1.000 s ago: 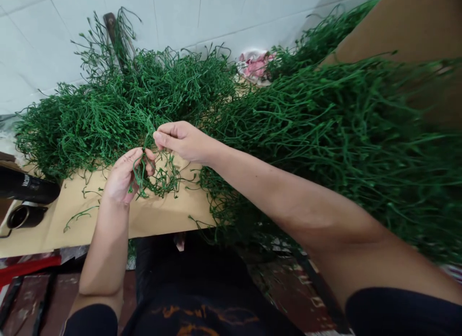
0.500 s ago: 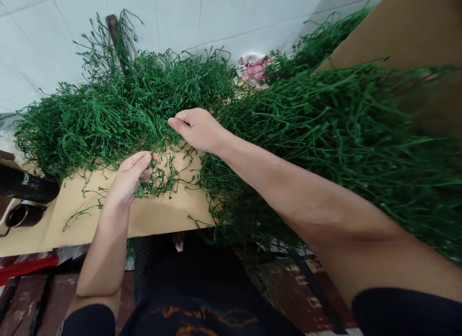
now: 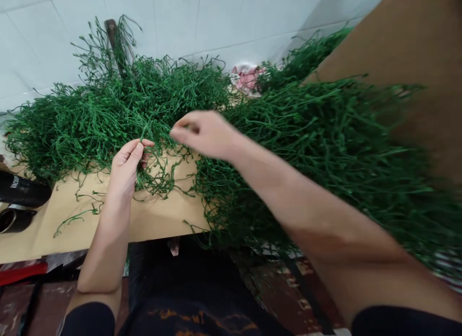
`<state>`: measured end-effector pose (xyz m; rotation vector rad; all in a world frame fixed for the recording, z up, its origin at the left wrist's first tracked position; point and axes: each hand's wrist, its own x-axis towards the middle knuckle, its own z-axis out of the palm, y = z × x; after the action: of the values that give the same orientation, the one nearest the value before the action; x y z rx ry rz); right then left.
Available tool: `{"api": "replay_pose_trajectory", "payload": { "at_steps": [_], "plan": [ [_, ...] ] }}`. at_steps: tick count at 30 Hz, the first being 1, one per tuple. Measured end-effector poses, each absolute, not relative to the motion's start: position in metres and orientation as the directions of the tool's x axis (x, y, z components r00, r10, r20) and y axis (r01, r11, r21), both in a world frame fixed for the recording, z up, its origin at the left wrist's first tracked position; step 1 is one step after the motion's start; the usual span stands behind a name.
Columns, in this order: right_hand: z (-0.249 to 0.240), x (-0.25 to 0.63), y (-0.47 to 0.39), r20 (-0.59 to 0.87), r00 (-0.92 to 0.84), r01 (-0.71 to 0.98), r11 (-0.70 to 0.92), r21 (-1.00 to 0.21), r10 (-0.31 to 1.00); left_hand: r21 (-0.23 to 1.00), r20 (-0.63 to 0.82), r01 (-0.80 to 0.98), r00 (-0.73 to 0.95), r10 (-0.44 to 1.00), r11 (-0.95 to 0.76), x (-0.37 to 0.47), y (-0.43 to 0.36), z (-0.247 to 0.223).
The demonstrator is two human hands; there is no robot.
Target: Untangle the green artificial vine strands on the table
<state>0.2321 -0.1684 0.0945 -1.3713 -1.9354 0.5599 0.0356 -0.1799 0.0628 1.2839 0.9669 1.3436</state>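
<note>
Thumb and fingers of my left hand (image 3: pixel 130 158) pinch green stems with small buds, above the tan board (image 3: pixel 159 218). To its right, my right hand (image 3: pixel 204 131) is closed in a loose pinch, slightly blurred; whatever it holds is too small to make out. Behind both hands lies a long heap of green stems (image 3: pixel 94 117). A larger pile of the same stems (image 3: pixel 325 143) spreads under and beyond my right forearm. Several loose stems (image 3: pixel 160 177) lie on the board between my hands.
A black bottle (image 3: pixel 21 189) and a black cup (image 3: pixel 16 219) stand at the left edge. A pink and white cloth (image 3: pixel 247 78) lies by the tiled wall (image 3: pixel 173 23). An upright brown piece (image 3: pixel 114 45) pokes from the heap, and a cardboard sheet (image 3: pixel 407 42) rises at the right.
My left hand has risen slightly, its thumb now nearer the heap's edge. My right hand has turned and its fingers have loosened a little. The whole view has shifted slightly.
</note>
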Motion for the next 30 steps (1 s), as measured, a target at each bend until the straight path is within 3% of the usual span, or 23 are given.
{"api": "replay_pose_trajectory", "payload": {
  "at_steps": [2, 4, 12, 20, 30],
  "plan": [
    [0.084, 0.202, -0.177, 0.236, -0.408, 0.523, 0.437, -0.732, 0.882, 0.972, 0.208, -0.127, 0.068, 0.976, -0.199, 0.042, -0.178, 0.062],
    [0.074, 0.187, -0.177, 0.226, -0.474, 0.44, 0.452, -0.776, 0.851, 0.971, 0.221, -0.108, 0.086, 0.972, -0.211, 0.042, -0.178, 0.061],
    [0.075, 0.195, -0.166, 0.193, -0.358, 0.249, 0.292, -0.923, 0.914, 0.989, 0.145, 0.002, 0.111, 0.983, -0.146, 0.025, -0.176, 0.055],
    [0.076, 0.196, -0.166, 0.236, -0.294, 0.446, 0.352, -0.823, 0.926, 0.987, 0.16, -0.04, 0.105, 0.982, -0.157, 0.04, -0.182, 0.041],
    [0.074, 0.202, -0.159, 0.285, -0.267, 0.512, 0.386, -0.767, 0.921, 0.939, 0.213, 0.261, 0.075, 0.974, -0.225, 0.034, -0.18, 0.043]
  ]
}}
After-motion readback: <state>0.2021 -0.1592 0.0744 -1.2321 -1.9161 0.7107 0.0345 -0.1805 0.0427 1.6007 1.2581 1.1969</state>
